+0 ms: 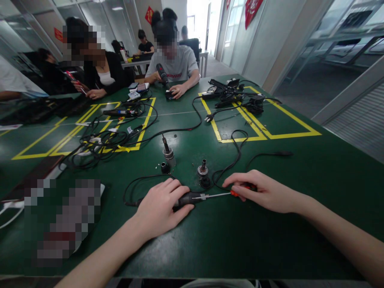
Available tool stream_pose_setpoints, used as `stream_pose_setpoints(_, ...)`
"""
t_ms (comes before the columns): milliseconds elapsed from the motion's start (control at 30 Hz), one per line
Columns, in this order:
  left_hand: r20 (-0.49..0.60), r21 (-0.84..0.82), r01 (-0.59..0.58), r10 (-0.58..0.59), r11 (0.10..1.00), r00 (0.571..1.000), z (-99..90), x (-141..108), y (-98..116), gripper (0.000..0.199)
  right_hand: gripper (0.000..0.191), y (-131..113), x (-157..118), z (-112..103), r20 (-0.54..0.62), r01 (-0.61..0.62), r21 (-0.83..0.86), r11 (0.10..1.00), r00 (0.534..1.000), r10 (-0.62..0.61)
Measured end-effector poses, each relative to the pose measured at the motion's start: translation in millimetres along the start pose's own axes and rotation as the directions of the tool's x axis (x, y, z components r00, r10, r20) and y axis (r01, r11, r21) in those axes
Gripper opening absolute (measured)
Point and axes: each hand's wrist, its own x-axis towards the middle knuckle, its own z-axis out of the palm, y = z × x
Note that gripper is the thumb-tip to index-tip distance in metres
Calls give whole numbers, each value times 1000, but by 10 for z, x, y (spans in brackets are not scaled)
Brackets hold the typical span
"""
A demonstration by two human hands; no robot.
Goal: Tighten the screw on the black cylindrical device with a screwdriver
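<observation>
My left hand (163,206) is wrapped over a dark corded power tool body (189,199) lying on the green table. Between the fingers of my right hand (261,191) is a screwdriver (217,195) with a red and black handle. Its shaft points left, and the tip meets the open right end of the tool body; I cannot tell what exactly it touches there. Just beyond my hands stand a metal cylindrical part with a spindle (168,154) and a round metal part with a short shaft (203,170). A small black collar (165,167) and a black ring (205,183) lie beside them.
Black cables (111,138) tangle at left within yellow tape. More tools and cords (231,96) pile up at the back right. A co-worker in a grey shirt (186,60) holds a power tool across the table. A pixelated object (69,220) lies near left.
</observation>
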Motion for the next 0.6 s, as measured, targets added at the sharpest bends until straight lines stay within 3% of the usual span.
stream_pose_setpoints(233,-3,1,-4,4,1000,1000,4,3,-6,21,36,64,-24,12,-62,39,11,999,997,-39)
stream_pose_setpoints(600,-19,4,-20,20,1000,1000,13,3,-8,22,39,44,17,13,25,45,-19,999,999,-44)
